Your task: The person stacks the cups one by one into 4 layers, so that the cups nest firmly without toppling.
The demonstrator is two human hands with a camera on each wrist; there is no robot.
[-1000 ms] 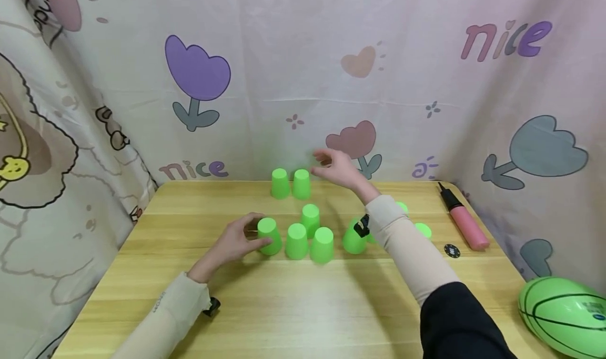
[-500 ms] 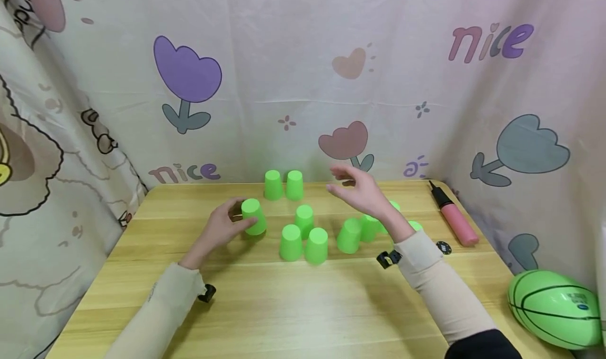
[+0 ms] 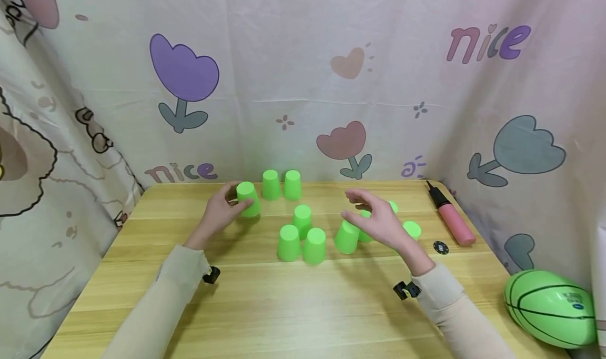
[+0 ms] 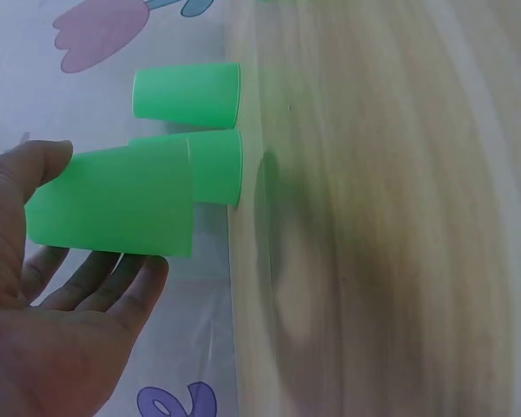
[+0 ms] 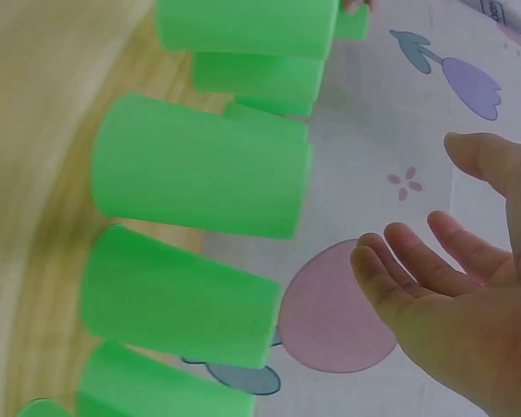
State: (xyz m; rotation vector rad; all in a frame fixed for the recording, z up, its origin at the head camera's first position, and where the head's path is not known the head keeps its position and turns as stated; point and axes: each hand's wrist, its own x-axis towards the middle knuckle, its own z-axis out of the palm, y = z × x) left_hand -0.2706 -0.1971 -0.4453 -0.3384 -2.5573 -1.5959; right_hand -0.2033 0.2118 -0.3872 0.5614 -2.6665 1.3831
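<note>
A bright green plastic cup (image 3: 248, 200), bottom up, is pinched between thumb and fingers of my left hand (image 3: 216, 214) toward the back left. The left wrist view shows this cup (image 4: 113, 200) lifted, its shadow on the wood. Just right of it, two matching cups (image 3: 271, 186) stand upside down along the back edge. Three more cups (image 3: 289, 243) form a close group at mid-table. My right hand (image 3: 381, 225) hovers over the right-hand group of cups (image 3: 347, 238), partly covering it. In the right wrist view its fingers (image 5: 434, 261) are spread loosely, with nothing in the palm.
A wooden table (image 3: 284, 306) carries everything. At its right side lie a black round chip (image 3: 441, 247) and a pink hand pump (image 3: 456, 222). A green ball (image 3: 549, 309) sits at the right edge. A patterned curtain (image 3: 265, 48) hangs behind.
My left hand has carried its cup back and left from the middle group, toward the back pair. My right hand has drawn back from beside the pair to above the right-hand cups.
</note>
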